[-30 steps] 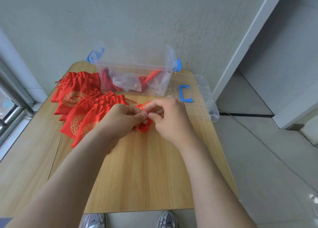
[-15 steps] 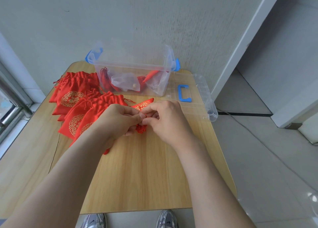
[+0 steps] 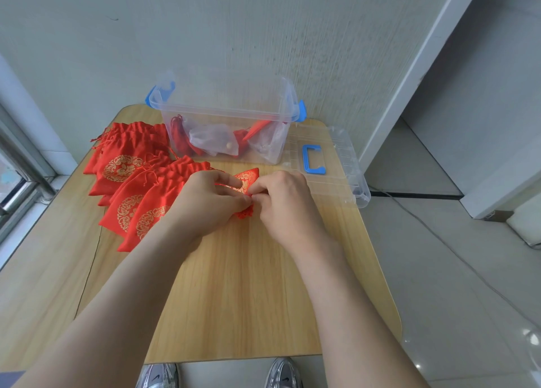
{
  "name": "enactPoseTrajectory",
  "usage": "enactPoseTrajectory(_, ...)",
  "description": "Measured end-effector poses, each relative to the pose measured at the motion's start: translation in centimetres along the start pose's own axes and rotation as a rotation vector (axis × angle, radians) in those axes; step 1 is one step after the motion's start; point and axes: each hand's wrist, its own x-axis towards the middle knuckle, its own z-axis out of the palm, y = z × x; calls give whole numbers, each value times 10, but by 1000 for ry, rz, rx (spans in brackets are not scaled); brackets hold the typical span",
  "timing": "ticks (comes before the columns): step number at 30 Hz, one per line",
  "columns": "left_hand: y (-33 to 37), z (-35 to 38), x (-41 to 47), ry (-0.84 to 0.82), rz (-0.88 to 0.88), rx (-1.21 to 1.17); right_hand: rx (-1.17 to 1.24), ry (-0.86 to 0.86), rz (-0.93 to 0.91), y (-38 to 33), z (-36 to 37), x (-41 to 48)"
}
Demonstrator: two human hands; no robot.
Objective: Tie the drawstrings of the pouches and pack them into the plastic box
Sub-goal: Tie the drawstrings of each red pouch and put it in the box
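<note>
Well inside table edges, the pouch

A light wooden table lies under both hands. A metal window frame stands far left of the left hand. A thin cable crosses the grey floor tiles right of the right hand. Silver shoes show below the hands, past the table's near edge.
</note>
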Motion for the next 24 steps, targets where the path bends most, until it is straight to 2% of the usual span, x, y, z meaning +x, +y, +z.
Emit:
enactPoseTrajectory(2, 1, 1, -2, 2, 52, -4, 10, 18, 20, -2, -2, 0)
enactPoseTrajectory(6, 0, 1, -3, 108, 162, 70, 45, 27, 90, -6, -4, -3)
enactPoseTrajectory(11, 0, 3, -5, 174, 395, 275, 211, -96, 347, -11, -7, -2)
enactPoseTrajectory(14, -2, 4, -5, 135, 476, 306, 468, -161, 542, -8, -11, 2)
enactPoseTrajectory(19, -1, 1, -4, 147, 496, 264, 1138, -265, 840, -6, -18, 5)
enactPoseTrajectory(24, -2, 1, -3, 85, 436, 222, 1266, -286, 905, -6, -21, 4)
